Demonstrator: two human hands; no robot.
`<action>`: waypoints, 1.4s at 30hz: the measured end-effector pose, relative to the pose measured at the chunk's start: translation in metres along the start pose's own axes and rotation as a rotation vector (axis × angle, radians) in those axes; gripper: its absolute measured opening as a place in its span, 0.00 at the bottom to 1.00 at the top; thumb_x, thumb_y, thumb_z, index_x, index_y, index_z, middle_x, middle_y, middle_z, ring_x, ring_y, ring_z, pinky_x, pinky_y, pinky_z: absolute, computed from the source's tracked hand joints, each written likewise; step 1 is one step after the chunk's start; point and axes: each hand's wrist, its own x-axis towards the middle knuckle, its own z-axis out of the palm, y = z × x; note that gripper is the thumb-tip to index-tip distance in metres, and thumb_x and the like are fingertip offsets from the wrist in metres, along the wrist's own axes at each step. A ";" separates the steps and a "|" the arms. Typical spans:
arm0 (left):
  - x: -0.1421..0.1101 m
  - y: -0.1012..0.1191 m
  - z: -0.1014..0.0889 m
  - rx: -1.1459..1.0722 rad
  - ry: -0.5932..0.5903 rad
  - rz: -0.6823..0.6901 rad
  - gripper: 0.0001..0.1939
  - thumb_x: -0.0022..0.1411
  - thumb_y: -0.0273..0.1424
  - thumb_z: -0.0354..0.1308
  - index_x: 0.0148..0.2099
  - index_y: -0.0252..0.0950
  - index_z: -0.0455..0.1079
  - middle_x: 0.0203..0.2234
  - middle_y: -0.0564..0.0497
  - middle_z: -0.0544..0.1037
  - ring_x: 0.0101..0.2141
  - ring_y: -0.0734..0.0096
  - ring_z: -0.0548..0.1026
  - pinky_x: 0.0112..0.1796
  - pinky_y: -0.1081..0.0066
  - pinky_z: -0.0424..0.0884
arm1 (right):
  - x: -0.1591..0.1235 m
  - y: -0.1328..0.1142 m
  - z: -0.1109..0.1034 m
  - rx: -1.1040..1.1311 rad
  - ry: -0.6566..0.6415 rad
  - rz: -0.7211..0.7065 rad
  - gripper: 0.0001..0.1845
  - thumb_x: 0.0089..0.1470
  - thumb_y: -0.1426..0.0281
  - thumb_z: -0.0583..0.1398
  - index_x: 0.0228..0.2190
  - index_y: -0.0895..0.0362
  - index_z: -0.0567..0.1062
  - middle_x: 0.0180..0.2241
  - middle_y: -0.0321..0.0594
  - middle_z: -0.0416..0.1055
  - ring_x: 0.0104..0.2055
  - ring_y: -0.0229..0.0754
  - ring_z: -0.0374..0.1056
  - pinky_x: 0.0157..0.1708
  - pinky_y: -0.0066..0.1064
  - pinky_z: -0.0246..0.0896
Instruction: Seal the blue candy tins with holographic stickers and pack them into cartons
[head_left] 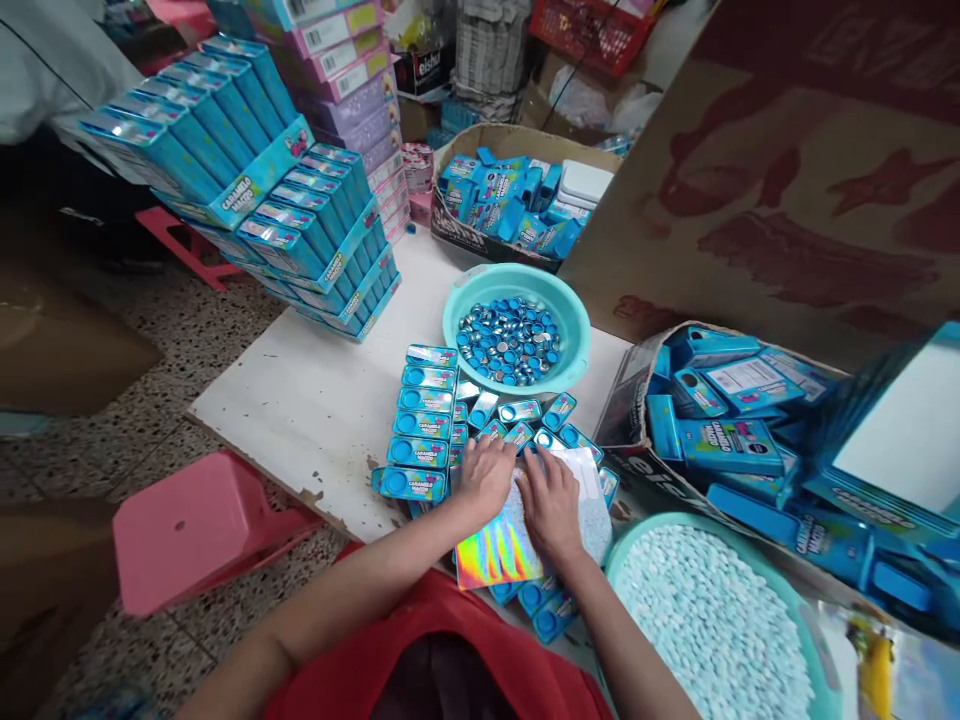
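Observation:
A shiny holographic sheet (495, 552) lies over several small blue tins in front of me, its near part throwing rainbow colours. My left hand (486, 478) is at the sheet's far left edge, fingers bent and closed together by the tins. Beside it, my right hand (553, 505) rests over the sheet with curled fingers gripping its far edge. What the fingertips pinch is partly hidden. Small blue tins (521, 411) lie loosely beyond my hands. To the left, a row of blue candy boxes (421, 425) with round openings lies on the table.
A turquoise basin (577, 335) of small round caps stands behind the tins. Another basin (622, 560) holds pale blue candies at right. Cartons (636, 395) of blue packages flank it. Stacked display boxes (330, 270) stand on the white table (277, 400); a pink stool (180, 525) is at left.

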 end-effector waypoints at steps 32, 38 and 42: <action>-0.025 -0.137 -0.121 -0.728 0.109 -0.074 0.08 0.60 0.29 0.43 0.42 0.38 0.59 0.17 0.60 0.63 0.21 0.74 0.63 0.25 0.75 0.57 | 0.160 -0.112 -0.032 0.769 -0.079 0.455 0.11 0.45 0.60 0.62 0.23 0.56 0.75 0.29 0.39 0.65 0.32 0.42 0.61 0.36 0.35 0.59; 0.008 -0.177 -0.105 -0.844 0.139 -0.024 0.05 0.56 0.29 0.46 0.37 0.38 0.56 0.16 0.62 0.60 0.20 0.77 0.58 0.23 0.76 0.54 | 0.185 -0.125 0.002 0.589 0.017 0.425 0.06 0.45 0.67 0.60 0.22 0.56 0.74 0.31 0.41 0.63 0.41 0.47 0.60 0.46 0.39 0.55; 0.010 -0.177 -0.083 -1.255 0.141 -0.038 0.10 0.55 0.37 0.51 0.35 0.39 0.54 0.15 0.64 0.58 0.16 0.80 0.56 0.19 0.78 0.51 | 0.186 -0.116 0.013 0.663 0.071 0.508 0.12 0.37 0.65 0.64 0.25 0.56 0.69 0.30 0.38 0.62 0.37 0.45 0.60 0.40 0.36 0.58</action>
